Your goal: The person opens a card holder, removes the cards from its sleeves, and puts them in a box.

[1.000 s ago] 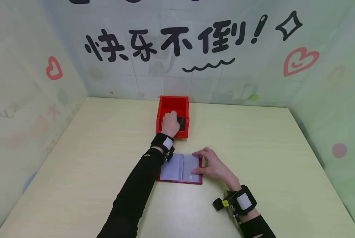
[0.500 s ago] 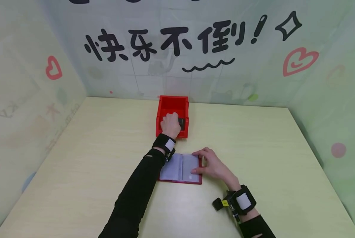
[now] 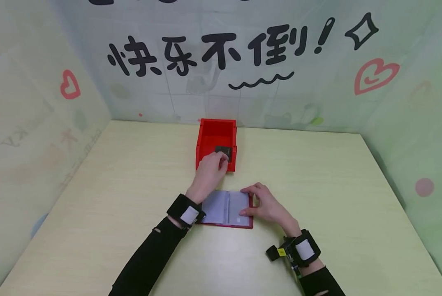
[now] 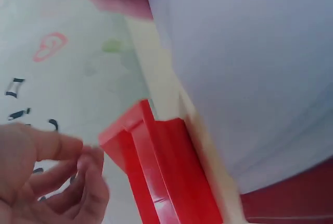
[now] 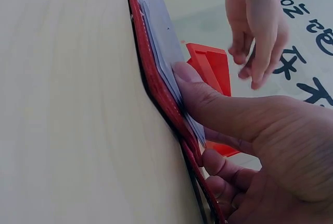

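A red card holder (image 3: pixel 216 209) with clear plastic sleeves lies spread flat on the table. At its right side my right hand (image 3: pixel 265 205) grips it, thumb on the sleeves and fingertips at the cover's edge, as the right wrist view shows (image 5: pixel 250 135). My left hand (image 3: pixel 209 170) hovers over the front edge of a red bin (image 3: pixel 217 130). Its thumb and fingertips come together in the left wrist view (image 4: pixel 57 172); whether anything thin sits between them I cannot tell. Just beyond those fingers a dark flat thing (image 3: pixel 223 150) lies in the bin, partly hidden.
The pale wooden table (image 3: pixel 317 172) reaches to a printed backdrop (image 3: pixel 150 98) behind the bin. Black camera straps circle both wrists, and a small camera (image 3: pixel 272 253) juts out from the right one.
The left hand has drawn back out of the bin toward the card holder, and its fingertips have come into sight. More of the dark thing shows. The right hand stays put.
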Demonstrator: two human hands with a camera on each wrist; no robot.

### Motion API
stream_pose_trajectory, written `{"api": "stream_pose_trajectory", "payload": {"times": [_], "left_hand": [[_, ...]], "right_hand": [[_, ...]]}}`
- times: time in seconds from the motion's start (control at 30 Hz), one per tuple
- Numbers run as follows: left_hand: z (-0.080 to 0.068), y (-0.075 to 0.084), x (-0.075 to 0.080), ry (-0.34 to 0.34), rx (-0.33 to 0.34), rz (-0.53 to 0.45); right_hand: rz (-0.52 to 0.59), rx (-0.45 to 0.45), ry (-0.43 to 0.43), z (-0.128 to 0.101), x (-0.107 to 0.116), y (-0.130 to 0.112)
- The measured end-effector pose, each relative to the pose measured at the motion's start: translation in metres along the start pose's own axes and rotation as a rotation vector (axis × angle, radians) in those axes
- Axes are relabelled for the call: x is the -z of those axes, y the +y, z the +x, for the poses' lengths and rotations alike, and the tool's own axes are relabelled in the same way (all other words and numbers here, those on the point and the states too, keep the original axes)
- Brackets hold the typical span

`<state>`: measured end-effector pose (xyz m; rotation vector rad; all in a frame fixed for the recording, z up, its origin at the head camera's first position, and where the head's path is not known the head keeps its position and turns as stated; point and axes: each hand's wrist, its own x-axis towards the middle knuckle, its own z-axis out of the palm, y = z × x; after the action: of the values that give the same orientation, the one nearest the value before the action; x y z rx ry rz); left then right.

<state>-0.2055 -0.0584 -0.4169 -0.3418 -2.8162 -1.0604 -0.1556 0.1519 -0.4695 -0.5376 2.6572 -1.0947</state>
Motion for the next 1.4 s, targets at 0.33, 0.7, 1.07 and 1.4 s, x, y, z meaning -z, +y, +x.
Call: {"api": "stream_pose_trajectory", "payload": {"times": [0.33,0.7,1.07,1.4], "left_hand": [[-0.053,-0.024,-0.003,-0.326,-0.002,-0.115],[-0.056,-0.044,-0.007,-0.452,0.018,-0.258],[-0.05,-0.05,-0.003,-0.539,0.028,-0.426],[-0.051,-0.047,0.001,-0.515,0.107,-0.359]], "right_hand": [[0.01,-0.009,0.025,0.002,0.001,-0.001],[0.287,0.011,0.117,0.004,0.0,0.003],[0.436,0.118,-0.002,0.004,-0.005,-0.007],[0.247,0.182,-0.043,0.003,-0.014,-0.011]]}}
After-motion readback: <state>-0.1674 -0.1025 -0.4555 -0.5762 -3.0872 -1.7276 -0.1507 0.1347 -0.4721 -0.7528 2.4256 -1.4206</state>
